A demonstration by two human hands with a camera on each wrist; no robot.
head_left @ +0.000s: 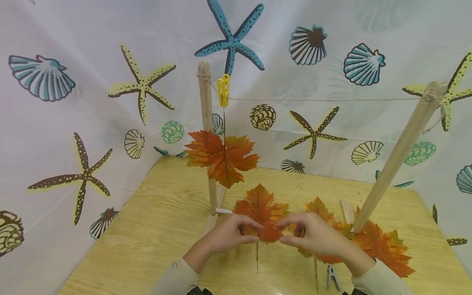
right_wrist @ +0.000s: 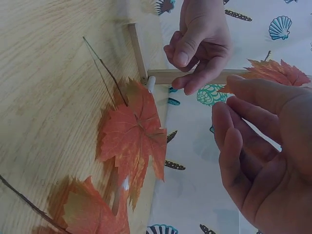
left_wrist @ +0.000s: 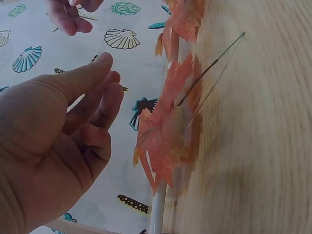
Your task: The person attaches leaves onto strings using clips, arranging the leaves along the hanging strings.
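My left hand point(head_left: 231, 232) and right hand point(head_left: 318, 232) hover facing each other over the table, fingers loosely bent and nothing held in either. Behind and below them lies an orange artificial maple leaf point(head_left: 259, 201), its thin stem pointing toward me. In the right wrist view, that leaf point(right_wrist: 136, 127) rests over a white rod point(right_wrist: 151, 83), apart from both hands. Another maple leaf point(head_left: 236, 164) hangs by its stem from a yellow clothespin point(head_left: 223, 92) clipped on the string point(head_left: 317, 99), near the left post.
The string runs between a left wooden post point(head_left: 205, 94) and a leaning right wooden post point(head_left: 398, 157). More maple leaves point(head_left: 383, 248) lie at the right, partly behind my right hand. A grey clothespin point(head_left: 332, 277) lies near the front. A sea-patterned cloth point(head_left: 258, 24) surrounds the table point(head_left: 155, 229).
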